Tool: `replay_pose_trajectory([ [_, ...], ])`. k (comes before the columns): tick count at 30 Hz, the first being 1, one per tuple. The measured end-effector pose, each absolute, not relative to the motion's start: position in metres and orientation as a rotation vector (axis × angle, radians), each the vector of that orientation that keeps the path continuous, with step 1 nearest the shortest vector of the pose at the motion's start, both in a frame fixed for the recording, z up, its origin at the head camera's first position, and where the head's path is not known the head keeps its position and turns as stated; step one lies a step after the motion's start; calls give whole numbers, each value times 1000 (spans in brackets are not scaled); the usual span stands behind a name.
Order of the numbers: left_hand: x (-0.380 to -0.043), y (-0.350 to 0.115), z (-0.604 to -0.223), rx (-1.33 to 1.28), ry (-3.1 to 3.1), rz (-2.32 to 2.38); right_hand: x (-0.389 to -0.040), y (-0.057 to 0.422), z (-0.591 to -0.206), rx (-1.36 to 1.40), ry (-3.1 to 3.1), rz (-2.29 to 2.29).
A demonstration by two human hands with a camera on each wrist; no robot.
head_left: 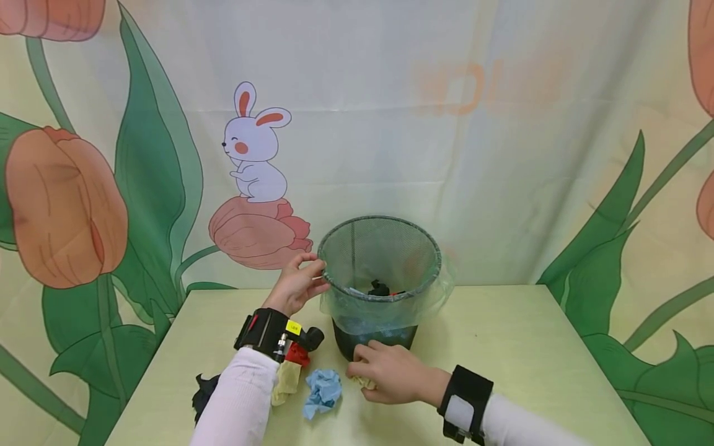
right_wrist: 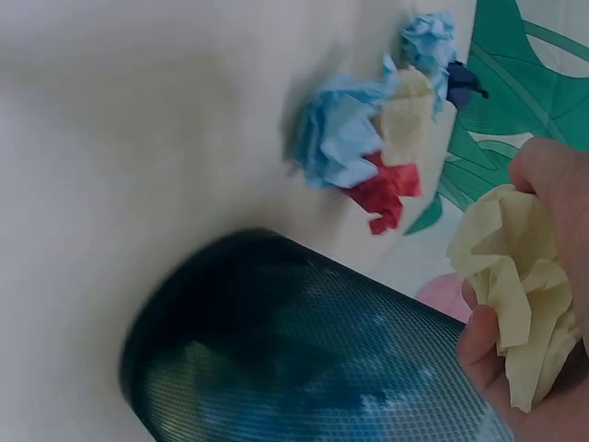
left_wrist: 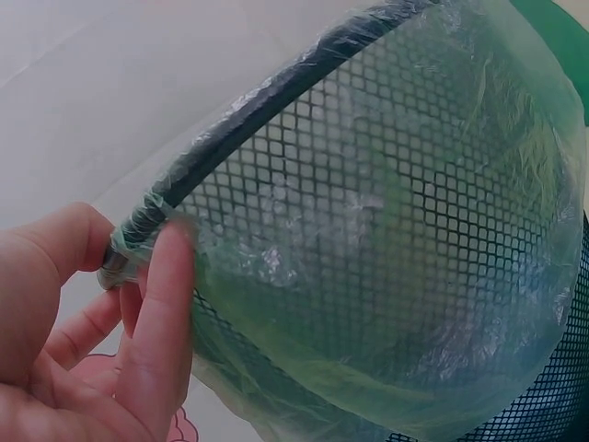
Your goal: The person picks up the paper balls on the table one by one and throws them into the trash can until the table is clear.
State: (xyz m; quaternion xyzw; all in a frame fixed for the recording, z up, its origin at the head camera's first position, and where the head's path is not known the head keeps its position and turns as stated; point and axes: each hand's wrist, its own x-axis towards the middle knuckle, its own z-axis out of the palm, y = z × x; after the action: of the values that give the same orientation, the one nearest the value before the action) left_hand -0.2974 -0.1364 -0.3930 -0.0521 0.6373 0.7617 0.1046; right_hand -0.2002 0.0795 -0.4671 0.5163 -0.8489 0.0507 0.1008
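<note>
A black mesh wastebasket [head_left: 375, 337] stands on the table, lined with a thin translucent green bag [head_left: 362, 316] folded over its rim. My left hand [head_left: 297, 286] pinches the bag-covered rim at the left side, thumb and fingers on either side of it in the left wrist view. In front of the basket, my right hand [head_left: 393, 373] grips a crumpled pale yellow paper [right_wrist: 515, 295], mostly hidden by the fingers in the head view. Inside the basket lie a crumpled black piece [head_left: 379, 288] and a bit of red.
Left of my right hand lies a crumpled blue paper [head_left: 322, 393], beside another yellow paper [head_left: 286, 383] and a red one [head_left: 297, 354]. A black crumpled piece [head_left: 205, 393] is partly behind my left sleeve. A second blue paper [right_wrist: 429, 41] shows in the right wrist view.
</note>
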Motion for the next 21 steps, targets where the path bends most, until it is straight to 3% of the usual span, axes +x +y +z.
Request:
replay_pose_trajectory([
  [21, -299, -136, -393, -161, 1881, 2230, -201, 77, -407, 1510, -2378, 86],
])
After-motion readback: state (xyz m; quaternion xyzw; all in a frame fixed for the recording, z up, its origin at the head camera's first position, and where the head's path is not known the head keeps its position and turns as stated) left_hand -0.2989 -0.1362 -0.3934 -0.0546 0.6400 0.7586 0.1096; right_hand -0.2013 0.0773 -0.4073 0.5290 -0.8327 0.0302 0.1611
